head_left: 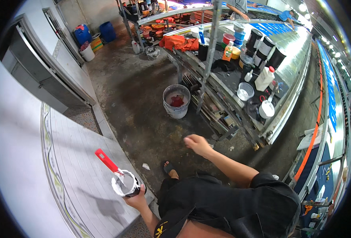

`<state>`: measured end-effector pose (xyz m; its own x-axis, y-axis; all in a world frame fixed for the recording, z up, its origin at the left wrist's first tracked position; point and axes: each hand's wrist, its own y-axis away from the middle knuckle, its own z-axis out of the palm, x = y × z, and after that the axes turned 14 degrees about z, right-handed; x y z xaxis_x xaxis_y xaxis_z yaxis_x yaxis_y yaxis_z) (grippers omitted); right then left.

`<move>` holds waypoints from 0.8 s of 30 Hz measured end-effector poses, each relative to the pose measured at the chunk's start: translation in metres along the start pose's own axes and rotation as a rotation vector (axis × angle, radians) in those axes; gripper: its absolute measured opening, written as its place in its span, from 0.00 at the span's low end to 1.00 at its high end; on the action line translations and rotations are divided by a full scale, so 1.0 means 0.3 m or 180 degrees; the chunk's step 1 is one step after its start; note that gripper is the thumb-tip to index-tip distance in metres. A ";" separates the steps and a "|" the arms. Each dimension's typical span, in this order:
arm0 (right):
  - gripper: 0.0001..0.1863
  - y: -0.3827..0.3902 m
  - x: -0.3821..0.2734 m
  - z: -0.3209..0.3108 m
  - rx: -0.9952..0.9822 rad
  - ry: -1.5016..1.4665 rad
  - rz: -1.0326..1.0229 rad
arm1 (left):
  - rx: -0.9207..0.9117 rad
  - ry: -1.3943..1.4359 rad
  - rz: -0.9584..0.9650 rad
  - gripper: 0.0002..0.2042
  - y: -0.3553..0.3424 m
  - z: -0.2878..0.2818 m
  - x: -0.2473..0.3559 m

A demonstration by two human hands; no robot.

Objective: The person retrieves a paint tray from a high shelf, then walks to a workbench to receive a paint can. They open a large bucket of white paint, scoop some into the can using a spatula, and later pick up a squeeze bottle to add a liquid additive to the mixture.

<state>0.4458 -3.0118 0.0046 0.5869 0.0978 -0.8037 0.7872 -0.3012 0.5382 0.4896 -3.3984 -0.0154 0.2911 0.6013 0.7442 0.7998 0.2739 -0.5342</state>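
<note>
My left hand grips a dark tub by its side, at the lower left next to the tiled wall. White paint coats the tub's rim and its inside. Out of it leans a red-handled spatula, its paint-smeared blade down in the tub. My right hand hangs over the floor in front of my body, fingers curled in, and nothing shows in it. Beyond that hand a whitish bucket stands on the floor with something dark red inside.
To the right a workbench carries paint pots, bottles, a white jug and an orange cloth. A metal post rises at its edge. Blue drums stand at the back left, near a doorway. Other people work at the far tables.
</note>
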 end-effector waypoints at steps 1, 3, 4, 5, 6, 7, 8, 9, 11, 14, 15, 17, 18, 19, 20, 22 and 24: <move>0.19 -0.061 0.018 -0.034 0.0258 -0.0292 0.0350 | -0.0019 0.0141 0.0090 0.48 -0.118 0.058 -0.024; 0.17 -0.152 0.042 -0.101 0.0464 -0.0879 0.0635 | -0.0256 0.0262 0.0191 0.47 -0.348 0.177 -0.052; 0.16 -0.202 0.041 -0.128 0.0591 -0.0974 0.0642 | -0.0372 0.0201 0.0187 0.47 -0.463 0.248 -0.069; 0.16 -0.250 0.034 -0.140 0.0772 -0.1012 0.0787 | -0.0501 0.0130 0.0182 0.47 -0.568 0.322 -0.083; 0.15 -0.304 0.019 -0.141 0.0867 -0.1265 0.0762 | -0.0494 0.1031 -0.0043 0.46 -0.664 0.414 -0.096; 0.14 -0.366 -0.005 -0.142 0.0998 -0.1476 0.0741 | -0.0612 0.0971 0.0090 0.46 -0.766 0.503 -0.112; 0.15 -0.438 -0.039 -0.127 0.1170 -0.1651 0.0734 | -0.0743 0.0788 0.0415 0.45 -0.862 0.588 -0.124; 0.15 -0.529 -0.086 -0.115 0.1186 -0.1756 0.0725 | -0.0846 0.0617 0.0807 0.45 -0.953 0.683 -0.132; 0.15 -0.721 -0.197 -0.094 0.1161 -0.1932 0.0621 | -0.0967 0.0490 0.0745 0.44 -1.100 0.887 -0.132; 0.13 -1.072 -0.435 -0.121 0.1270 -0.1603 0.0274 | -0.0892 0.1105 0.0211 0.42 -1.250 1.169 -0.076; 0.13 -1.198 -0.527 -0.147 0.1349 -0.1377 0.0230 | -0.0892 0.1462 0.0163 0.42 -1.314 1.224 -0.061; 0.14 -1.428 -0.717 -0.226 0.1779 -0.1135 -0.0431 | -0.0724 0.1486 0.0782 0.40 -1.442 1.367 -0.029; 0.16 -1.540 -0.801 -0.277 0.2234 -0.0922 -0.0825 | -0.0829 0.1330 0.0613 0.40 -1.489 1.413 -0.025; 0.17 -1.648 -0.881 -0.325 0.2477 -0.1228 -0.0712 | -0.1007 0.1222 0.0456 0.40 -1.538 1.460 -0.027; 0.18 -1.741 -0.947 -0.397 0.2826 -0.1055 -0.0767 | -0.1197 0.1203 0.0273 0.41 -1.587 1.506 -0.033; 0.19 -1.912 -1.057 -0.530 0.3378 -0.1617 -0.0854 | -0.1320 0.0908 0.0441 0.41 -1.677 1.613 -0.055; 0.20 -2.043 -1.116 -0.663 0.4009 -0.1428 -0.0593 | -0.1452 0.1167 0.0510 0.42 -1.782 1.755 -0.091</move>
<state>-0.1954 -2.6715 -0.0057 0.1885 -0.0108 -0.9820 -0.0019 -0.9999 0.0106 -0.2223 -3.1660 0.0384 0.5235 0.2885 0.8017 0.8518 -0.1967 -0.4855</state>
